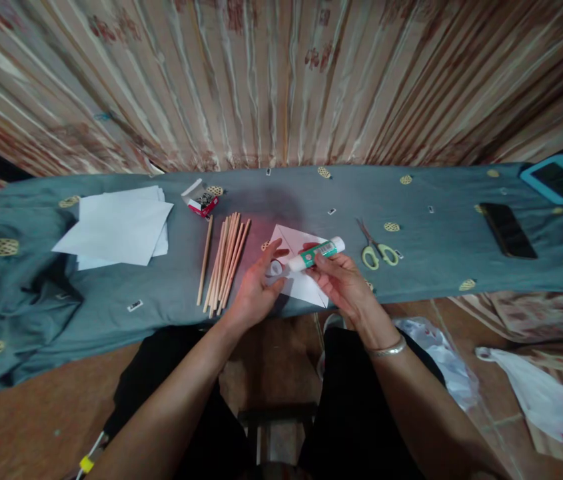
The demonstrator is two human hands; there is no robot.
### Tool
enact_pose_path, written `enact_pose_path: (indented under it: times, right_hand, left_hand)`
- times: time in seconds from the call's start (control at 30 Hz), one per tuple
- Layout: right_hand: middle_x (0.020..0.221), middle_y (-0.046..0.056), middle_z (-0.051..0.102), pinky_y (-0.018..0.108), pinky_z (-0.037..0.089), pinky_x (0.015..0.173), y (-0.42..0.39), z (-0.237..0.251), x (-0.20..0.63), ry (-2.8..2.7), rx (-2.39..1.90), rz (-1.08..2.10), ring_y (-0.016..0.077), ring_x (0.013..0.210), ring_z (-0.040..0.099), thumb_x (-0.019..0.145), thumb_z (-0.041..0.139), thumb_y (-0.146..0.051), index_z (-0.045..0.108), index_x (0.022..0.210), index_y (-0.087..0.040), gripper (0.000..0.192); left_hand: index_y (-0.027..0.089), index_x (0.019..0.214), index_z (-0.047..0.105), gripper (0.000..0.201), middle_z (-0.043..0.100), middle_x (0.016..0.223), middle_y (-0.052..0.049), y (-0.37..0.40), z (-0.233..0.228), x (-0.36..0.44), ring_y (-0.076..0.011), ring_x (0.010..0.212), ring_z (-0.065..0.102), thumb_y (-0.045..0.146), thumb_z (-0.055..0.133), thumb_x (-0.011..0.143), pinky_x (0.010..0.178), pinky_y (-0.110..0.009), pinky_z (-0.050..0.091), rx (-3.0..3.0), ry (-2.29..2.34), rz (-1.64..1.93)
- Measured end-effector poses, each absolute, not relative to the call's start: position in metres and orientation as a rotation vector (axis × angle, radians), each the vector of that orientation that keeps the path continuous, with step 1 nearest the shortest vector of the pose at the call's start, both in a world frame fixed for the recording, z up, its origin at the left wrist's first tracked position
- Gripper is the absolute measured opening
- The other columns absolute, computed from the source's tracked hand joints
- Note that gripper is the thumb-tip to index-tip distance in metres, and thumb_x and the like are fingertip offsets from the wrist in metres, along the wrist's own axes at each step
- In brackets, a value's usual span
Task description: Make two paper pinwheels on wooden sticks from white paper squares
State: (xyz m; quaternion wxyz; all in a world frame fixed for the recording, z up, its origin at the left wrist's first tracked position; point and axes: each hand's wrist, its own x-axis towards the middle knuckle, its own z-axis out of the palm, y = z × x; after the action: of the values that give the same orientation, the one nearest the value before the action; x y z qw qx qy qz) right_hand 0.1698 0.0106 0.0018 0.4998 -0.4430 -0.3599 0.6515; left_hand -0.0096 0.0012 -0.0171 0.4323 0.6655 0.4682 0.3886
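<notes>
The right hand (344,283) grips a glue stick (317,253) over a folded white paper (301,283), while the left hand (256,290) rests its fingers at the stick's near end. Just left lie wooden sticks (224,261), a small open box (200,199) and a stack of white sheets (118,230). On the grey-blue cloth (441,247) to the right lie scissors (377,250), a dark phone (508,230) and a blue-framed tablet (560,179).

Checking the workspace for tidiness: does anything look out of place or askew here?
Little stands out. The small box near the wooden sticks lies open, tipped on its side. The white paper sheets are stacked unevenly. The right hand holds a glue stick over folded paper.
</notes>
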Motion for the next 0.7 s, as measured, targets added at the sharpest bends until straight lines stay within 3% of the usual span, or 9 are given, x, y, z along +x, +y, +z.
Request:
enact_pose_path:
  times: [0.23, 0.43, 0.7]
  right_hand:
    - [0.092, 0.004, 0.076, 0.047, 0.051, 0.1, 0.007, 0.004, 0.154, -0.895, -1.03, 1.592, 0.0223, 0.09, 0.071, 0.065, 0.08, -0.034, 0.069, 0.091, -0.021, 0.031]
    - [0.092, 0.003, 0.076, 0.044, 0.048, 0.104, 0.007, 0.003, 0.151, -0.901, -1.012, 1.636, 0.0204, 0.091, 0.07, 0.064, 0.083, -0.034, 0.07, 0.091, -0.021, 0.033]
    - [0.09, -0.001, 0.076, 0.038, 0.056, 0.091, 0.004, 0.002, 0.147, -1.065, -1.088, 1.51, 0.0178, 0.086, 0.07, 0.063, 0.083, -0.03, 0.071, 0.09, -0.024, 0.03]
  left_hand:
    - [0.021, 0.149, 0.024, 0.07, 0.059, 0.132, -0.014, -0.002, -0.015, -0.012, -0.0198, 0.112, 0.061, 0.011, 0.05, 0.085, 0.092, -0.035, 0.051, 1.786, 1.171, 0.942]
    - [0.021, 0.147, 0.03, 0.071, 0.061, 0.13, -0.013, -0.002, -0.017, -0.013, -0.0226, 0.113, 0.06, 0.011, 0.055, 0.082, 0.095, -0.037, 0.05, 1.656, 1.087, 1.003]
    - [0.018, 0.142, 0.04, 0.059, 0.059, 0.132, -0.016, -0.004, -0.018, -0.013, -0.0261, 0.119, 0.058, 0.021, 0.059, 0.085, 0.1, -0.042, 0.047, 1.557, 1.098, 0.973]
